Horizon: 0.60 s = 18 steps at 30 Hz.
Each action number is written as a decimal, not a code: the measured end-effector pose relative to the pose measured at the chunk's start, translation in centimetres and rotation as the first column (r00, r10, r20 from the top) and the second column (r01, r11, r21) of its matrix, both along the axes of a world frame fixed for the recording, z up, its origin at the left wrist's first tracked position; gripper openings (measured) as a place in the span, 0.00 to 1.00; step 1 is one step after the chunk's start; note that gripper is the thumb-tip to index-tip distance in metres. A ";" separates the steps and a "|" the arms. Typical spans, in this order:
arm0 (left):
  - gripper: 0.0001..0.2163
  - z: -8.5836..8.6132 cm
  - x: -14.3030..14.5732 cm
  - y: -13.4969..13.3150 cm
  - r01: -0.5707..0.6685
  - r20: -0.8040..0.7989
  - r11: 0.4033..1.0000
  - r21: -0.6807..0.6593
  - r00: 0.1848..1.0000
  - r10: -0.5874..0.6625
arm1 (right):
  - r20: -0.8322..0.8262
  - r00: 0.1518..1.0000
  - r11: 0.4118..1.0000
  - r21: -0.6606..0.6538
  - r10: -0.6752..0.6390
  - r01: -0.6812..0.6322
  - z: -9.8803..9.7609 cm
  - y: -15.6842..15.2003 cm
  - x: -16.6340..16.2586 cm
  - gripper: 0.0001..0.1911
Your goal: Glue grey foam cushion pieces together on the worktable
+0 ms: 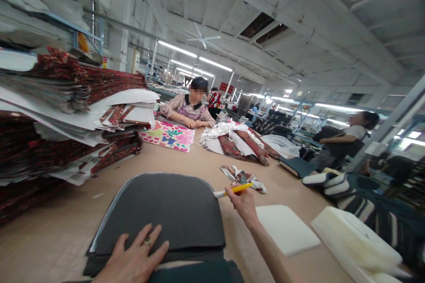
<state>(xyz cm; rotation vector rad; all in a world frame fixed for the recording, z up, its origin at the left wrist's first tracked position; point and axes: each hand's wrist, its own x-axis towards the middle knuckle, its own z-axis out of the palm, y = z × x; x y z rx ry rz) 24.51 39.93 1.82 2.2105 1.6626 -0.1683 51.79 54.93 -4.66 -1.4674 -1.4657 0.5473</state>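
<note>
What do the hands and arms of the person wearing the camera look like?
Both are ordinary bare hands with no gloves. The left hand wears a ring, its details too small to make out. The right hand shows no ring, and no sleeve or watch is visible on the right forearm.

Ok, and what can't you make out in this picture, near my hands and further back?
In the head view:
Black panel: part of it is hidden under the left hand.
Dark green piece: cut off by the bottom edge.
Yellow-handled tool: partly covered by the right hand.
Red-patterned stack: cut off by the left edge.
Red sign: any writing is too small to read.
</note>
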 end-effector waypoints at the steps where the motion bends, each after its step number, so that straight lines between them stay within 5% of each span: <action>1: 0.26 0.2 0.0 0.0 -0.001 0.009 1.000 -0.020 1.000 0.001 | 0.006 1.000 1.000 -0.006 -0.001 0.001 0.1 -0.5 0.1 0.21; 6: 0.26 0.5 -0.3 0.1 0.027 0.046 0.997 -0.079 0.999 -0.023 | 0.035 0.999 0.999 -0.032 0.007 -0.005 0.8 -3.4 0.3 0.22; 14: 0.25 -1.4 -1.1 0.2 0.044 0.080 0.998 0.049 0.996 -0.048 | 0.081 0.996 0.995 -0.091 0.036 -0.029 1.5 -9.1 0.4 0.15; 18: 0.25 -1.9 -0.8 0.0 0.058 0.081 0.995 0.083 0.995 -0.064 | 0.099 0.993 0.993 -0.106 0.062 -0.052 3.5 -11.5 0.2 0.14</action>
